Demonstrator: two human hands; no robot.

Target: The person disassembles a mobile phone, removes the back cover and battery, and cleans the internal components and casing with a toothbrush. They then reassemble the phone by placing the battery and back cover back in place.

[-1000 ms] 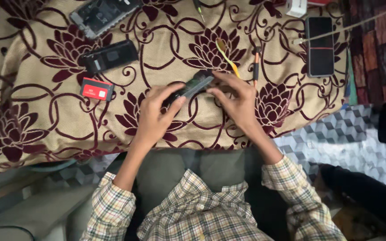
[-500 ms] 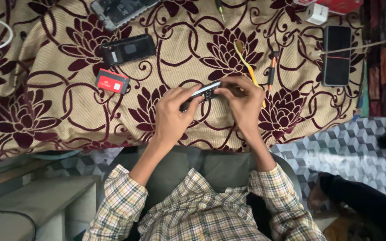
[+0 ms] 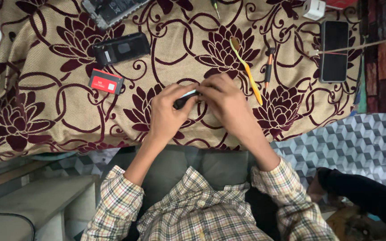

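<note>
Both my hands meet over the floral cloth [image 3: 45,89] and grip a small black phone [image 3: 185,99] between them. My left hand [image 3: 168,115] holds its left end, fingers curled around it. My right hand [image 3: 226,105] covers the right end, so most of the phone is hidden. Only a dark edge and a light strip show between the fingers.
A black phone back cover [image 3: 121,48] and a red battery [image 3: 106,82] lie to the left. A yellow toothbrush [image 3: 246,69], a small screwdriver [image 3: 268,67] and a black smartphone [image 3: 334,50] lie to the right. An opened device [image 3: 112,10] and white charger [image 3: 314,8] sit at the top.
The phone has turned edge-on and my hands have closed in tighter around it. The view has shifted, so the cloth's items sit lower in frame.
</note>
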